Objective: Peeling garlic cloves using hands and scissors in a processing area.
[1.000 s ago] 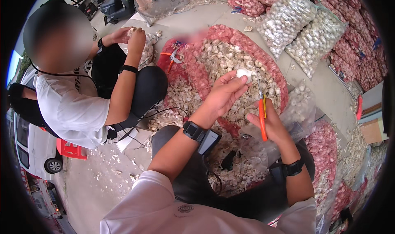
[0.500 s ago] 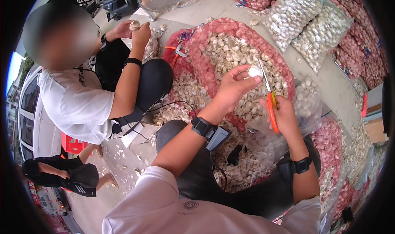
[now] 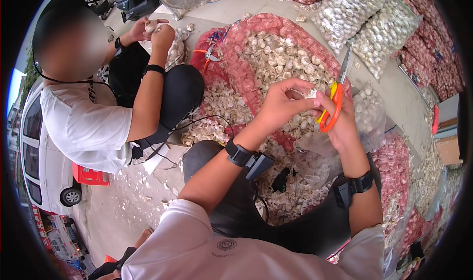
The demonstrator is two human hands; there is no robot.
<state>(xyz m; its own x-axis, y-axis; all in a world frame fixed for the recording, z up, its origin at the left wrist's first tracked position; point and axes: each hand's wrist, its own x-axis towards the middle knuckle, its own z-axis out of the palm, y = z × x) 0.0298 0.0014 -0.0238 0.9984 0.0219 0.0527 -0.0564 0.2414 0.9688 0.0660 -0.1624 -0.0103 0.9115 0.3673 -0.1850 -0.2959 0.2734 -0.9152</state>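
Observation:
Above the open sack of garlic, my left hand [image 3: 288, 105] pinches a whitish garlic bulb [image 3: 311, 94] between thumb and fingers; the fingers cover much of it. My right hand [image 3: 342, 125] has come against the same bulb with its thumb and fingertips. It also keeps hold of scissors [image 3: 346, 65] with orange and yellow handles, their blades pointing up and away from the bulb. Below both hands lies the red mesh sack [image 3: 276, 21], its rim rolled back around many loose garlic bulbs [image 3: 278, 53].
At my left sits a co-worker [image 3: 84, 127] handling garlic, near orange-handled cutters [image 3: 211, 53]. Filled clear bags [image 3: 347, 14] and stacked red mesh sacks [image 3: 433, 48] stand at the far right. Papery skins [image 3: 295, 201] cover the area between my legs. A cable [image 3: 207, 117] runs to my left.
My right hand has moved in to the bulb, and the scissors have swung so their blades point up and right. A passer-by at the lower left has moved mostly out of view.

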